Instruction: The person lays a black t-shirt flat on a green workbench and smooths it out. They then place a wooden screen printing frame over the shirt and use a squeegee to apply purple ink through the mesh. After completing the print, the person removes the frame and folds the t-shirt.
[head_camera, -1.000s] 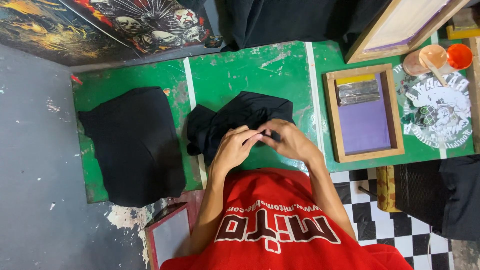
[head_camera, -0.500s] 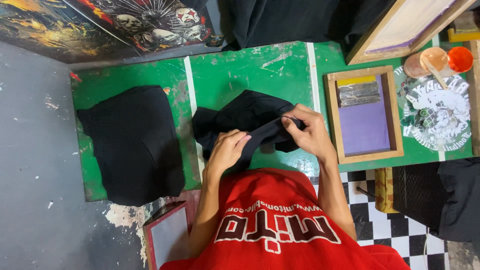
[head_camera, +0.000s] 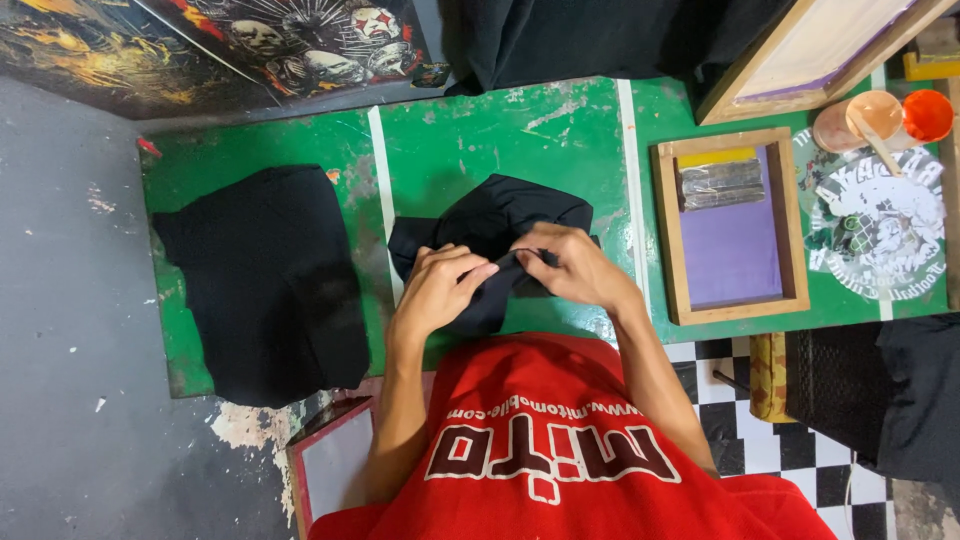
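Centrally, garment: a crumpled black garment (head_camera: 500, 235) is lain on the green counter (head_camera: 480, 130), near its near edge, bunched and only partly gathered.
Progress: judged from the folds, the cloth is being bunched or turned at one edge; most of it is not yet laid flat or folded.
Left hand: the left hand (head_camera: 440, 290) is curled palm down, its fingers (head_camera: 478, 272) closed on a fold of the black garment.
Right hand: the right hand (head_camera: 572, 265) is set just beside it, fingers pinched shut on the same strip of cloth; both forearms are reached out from the red shirt (head_camera: 560, 450).
Left of it: a second dark cloth (head_camera: 270, 280) is spread flat, well apart.
Right of it: a wooden screen frame (head_camera: 730, 225) with a purple mesh is lain on the counter; farther right, a printed white design (head_camera: 880, 225) and two cups (head_camera: 900, 115).
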